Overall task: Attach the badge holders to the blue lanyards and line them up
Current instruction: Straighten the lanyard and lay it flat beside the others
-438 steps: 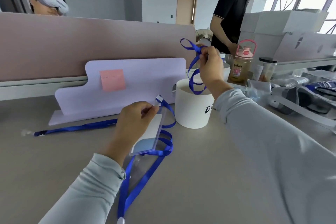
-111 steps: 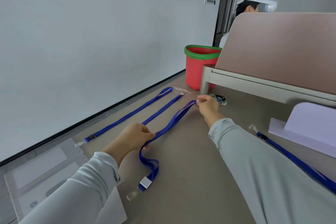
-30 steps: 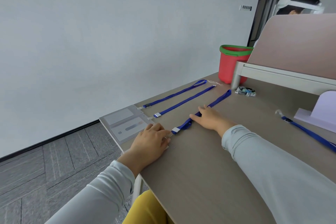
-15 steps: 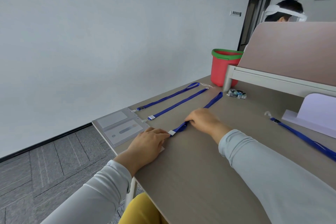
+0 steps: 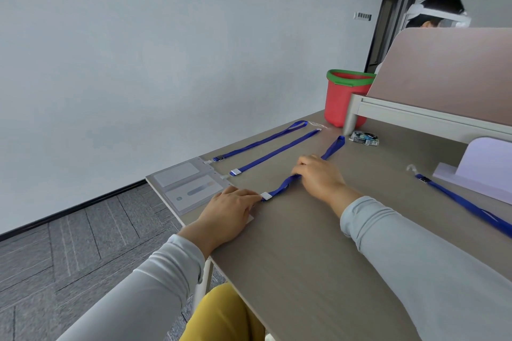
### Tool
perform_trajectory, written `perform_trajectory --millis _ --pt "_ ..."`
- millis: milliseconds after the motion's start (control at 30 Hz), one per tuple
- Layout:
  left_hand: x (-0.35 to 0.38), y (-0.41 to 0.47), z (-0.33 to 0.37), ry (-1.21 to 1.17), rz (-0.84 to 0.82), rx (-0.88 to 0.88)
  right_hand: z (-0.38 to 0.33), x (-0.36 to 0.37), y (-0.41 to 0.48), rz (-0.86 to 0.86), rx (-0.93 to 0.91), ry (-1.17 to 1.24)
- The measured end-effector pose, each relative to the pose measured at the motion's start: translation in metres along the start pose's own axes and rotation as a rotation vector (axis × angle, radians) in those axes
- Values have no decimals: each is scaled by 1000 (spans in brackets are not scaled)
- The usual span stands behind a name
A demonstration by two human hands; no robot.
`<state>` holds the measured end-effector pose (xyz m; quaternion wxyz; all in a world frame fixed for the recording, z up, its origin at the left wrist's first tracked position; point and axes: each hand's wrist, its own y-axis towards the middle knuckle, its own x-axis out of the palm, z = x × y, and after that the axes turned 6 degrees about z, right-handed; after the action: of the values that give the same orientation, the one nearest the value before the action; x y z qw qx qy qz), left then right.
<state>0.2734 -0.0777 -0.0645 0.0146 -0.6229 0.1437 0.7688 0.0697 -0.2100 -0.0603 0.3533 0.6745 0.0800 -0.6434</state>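
Four flat blue fabric lanyards lie on the grey-brown tabletop (image 5: 304, 263): the far lanyard (image 5: 260, 142), the middle lanyard (image 5: 277, 153) and the near lanyard (image 5: 333, 148) lie side by side at frame centre, with a fourth lanyard (image 5: 465, 203) well apart at right. Two clear plastic badge holders, the far holder (image 5: 177, 176) and the middle holder (image 5: 196, 194), sit at the first two's clip ends. The red plastic bucket with a green rim (image 5: 339, 99), upper right, hides its inside. The left hand (image 5: 230, 212) lies flat on a third holder (image 5: 251, 219), grip slack and empty, fingertips at the near lanyard's white clip (image 5: 265, 196); the right hand (image 5: 318, 178) has a narrow grip, pinching that strap.
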Motion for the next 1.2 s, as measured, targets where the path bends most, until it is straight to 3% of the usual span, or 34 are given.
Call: perform_trajectory --millis 267,533,667,900,1200 --pt "0 -2 0 -19 5 -7 1 -8 1 -104 -25 33" --pt "-1 -2 0 -14 -2 -9 0 -8 0 -23 -1 -133" --pt "0 -1 0 4 -1 0 5 2 -2 16 28 -102" --pt "0 1 0 28 6 14 8 3 -1 -72 107 8" --pt "1 -2 -4 17 61 4 9 -6 2 -108 67 -68"
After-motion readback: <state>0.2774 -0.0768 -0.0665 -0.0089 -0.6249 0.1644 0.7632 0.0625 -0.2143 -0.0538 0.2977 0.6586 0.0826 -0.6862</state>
